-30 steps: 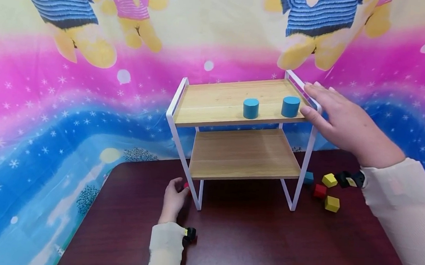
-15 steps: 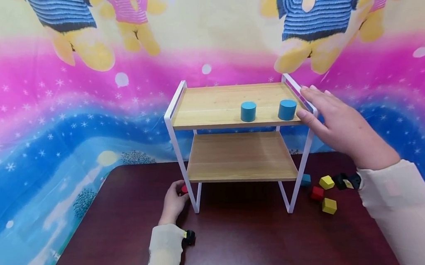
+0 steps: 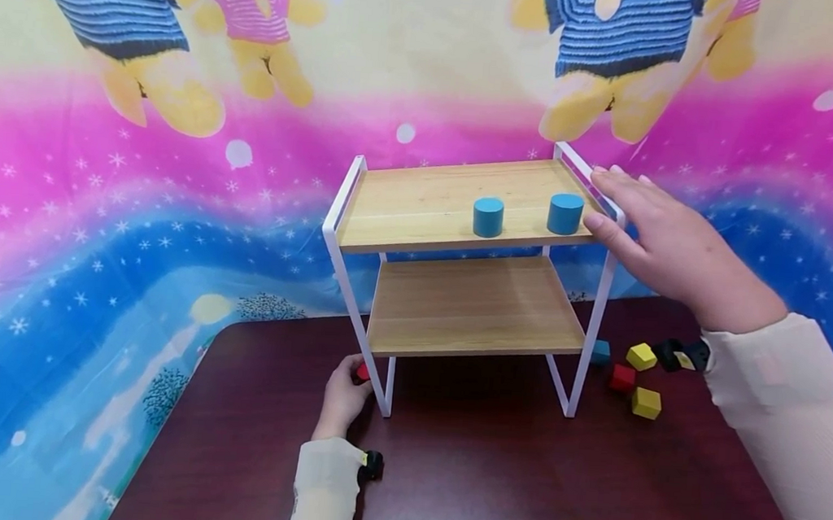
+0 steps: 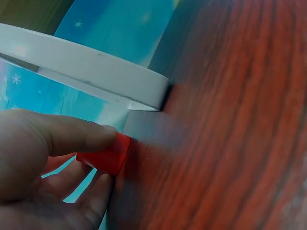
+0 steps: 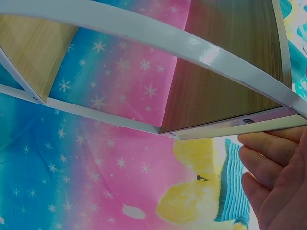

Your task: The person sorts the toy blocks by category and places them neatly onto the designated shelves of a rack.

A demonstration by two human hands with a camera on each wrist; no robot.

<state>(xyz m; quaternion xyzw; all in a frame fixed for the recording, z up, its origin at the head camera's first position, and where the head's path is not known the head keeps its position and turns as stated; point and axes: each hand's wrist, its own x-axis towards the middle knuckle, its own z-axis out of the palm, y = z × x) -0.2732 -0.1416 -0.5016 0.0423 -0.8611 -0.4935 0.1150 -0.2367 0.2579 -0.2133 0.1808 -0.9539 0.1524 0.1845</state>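
Note:
A two-tier shelf with wooden boards and a white metal frame point(image 3: 347, 275) stands on the dark table. Beside its left front leg, my left hand point(image 3: 343, 395) pinches a red block point(image 4: 109, 155) between thumb and fingers, low at the tabletop. In the left wrist view the thumb lies over the block, and the white leg is just beyond it. My right hand point(image 3: 671, 239) rests at the top right rail with its fingers extended; in the right wrist view its fingertips point(image 5: 249, 140) are right at the frame. Close to that thumb, a blue cylinder point(image 3: 565, 215) stands on the top board.
Another blue cylinder point(image 3: 488, 217) stands to its left on the top board point(image 3: 428, 200). Right of the shelf on the table lie a red block point(image 3: 623, 378), two yellow blocks point(image 3: 646, 403) and a blue block point(image 3: 601, 352). A patterned cloth point(image 3: 129, 270) hangs behind.
The head view has shifted slightly. The left hand's fingers have settled around the red block, which shows more between them. The right hand keeps its place at the rail.

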